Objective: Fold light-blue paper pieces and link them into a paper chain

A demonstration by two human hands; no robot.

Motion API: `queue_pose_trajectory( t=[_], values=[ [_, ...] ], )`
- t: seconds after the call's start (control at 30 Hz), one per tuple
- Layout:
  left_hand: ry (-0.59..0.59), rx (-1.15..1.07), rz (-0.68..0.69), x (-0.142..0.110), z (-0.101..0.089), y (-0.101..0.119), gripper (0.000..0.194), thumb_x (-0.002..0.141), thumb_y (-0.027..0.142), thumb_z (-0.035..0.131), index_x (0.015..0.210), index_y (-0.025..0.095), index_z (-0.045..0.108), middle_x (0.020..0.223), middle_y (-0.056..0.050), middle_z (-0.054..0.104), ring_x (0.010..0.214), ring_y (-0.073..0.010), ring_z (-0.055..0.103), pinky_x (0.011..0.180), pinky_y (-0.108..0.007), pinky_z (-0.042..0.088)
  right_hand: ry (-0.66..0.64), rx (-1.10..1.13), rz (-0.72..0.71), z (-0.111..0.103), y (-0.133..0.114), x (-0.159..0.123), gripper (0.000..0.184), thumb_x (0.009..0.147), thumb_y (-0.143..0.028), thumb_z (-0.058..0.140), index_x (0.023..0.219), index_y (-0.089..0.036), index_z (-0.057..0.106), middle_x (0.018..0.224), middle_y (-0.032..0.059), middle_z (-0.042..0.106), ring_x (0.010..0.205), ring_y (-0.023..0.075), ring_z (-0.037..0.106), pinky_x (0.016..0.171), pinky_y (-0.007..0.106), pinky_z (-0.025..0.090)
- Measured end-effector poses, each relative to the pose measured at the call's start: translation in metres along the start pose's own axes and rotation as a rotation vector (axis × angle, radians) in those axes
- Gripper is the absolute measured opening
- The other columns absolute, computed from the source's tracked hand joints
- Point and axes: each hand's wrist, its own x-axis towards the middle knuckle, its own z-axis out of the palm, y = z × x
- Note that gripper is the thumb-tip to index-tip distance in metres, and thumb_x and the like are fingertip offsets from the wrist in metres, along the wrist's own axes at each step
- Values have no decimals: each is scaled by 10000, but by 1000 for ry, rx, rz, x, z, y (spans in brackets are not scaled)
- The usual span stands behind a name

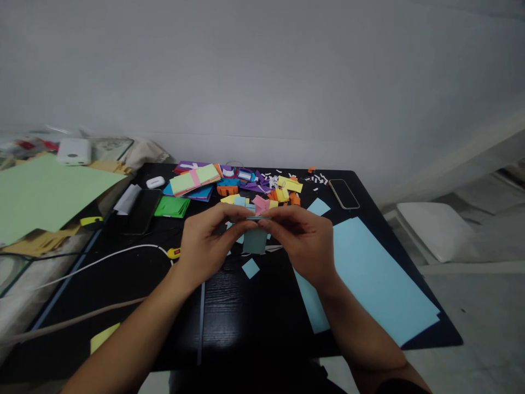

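Head view: the fingers of the left hand (205,239) and the right hand (310,242) are pinching together the upper edge of a small light-blue paper piece (255,242), which hangs between them, above the black worktop (246,323). Just nearer than this piece, a light-blue paper square (251,268) lies flat. Beyond the fingers is a group of paper pieces (261,204) (pink, yellow and blue I can distinguish, but the hands hide a part). At the right, large light-blue sheets (373,268) extend beneath the right forearm (361,334), and beyond them lies a phone (344,194). Farther to the left there are green papers (172,207), a bundle of coloured papers (180,185) and a small white case (155,182).
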Motion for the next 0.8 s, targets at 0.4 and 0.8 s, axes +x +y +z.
queue_pose_trajectory(
  t=[0.4, 0.8],
  values=[
    [58, -74, -101, -1, 3, 0, 67, 869, 236, 811, 935, 233, 795, 804, 22, 787, 685, -122, 714, 656, -219, 577, -43, 26, -9, -3, 4, 1, 125, 892, -262, 809, 1014, -290, 823, 908, -9, 820, 821, 167, 786, 765, 302, 671],
    [5, -386, -350, 6, 4, 9, 54, 854, 225, 803, 871, 204, 756, 735, 8, 754, 626, -107, 683, 570, -194, 535, -228, 138, -25, -9, -1, 1, 310, 891, -102, 704, 1157, -253, 754, 1031, 27, 783, 951, 168, 763, 812, 293, 648]
  ],
)
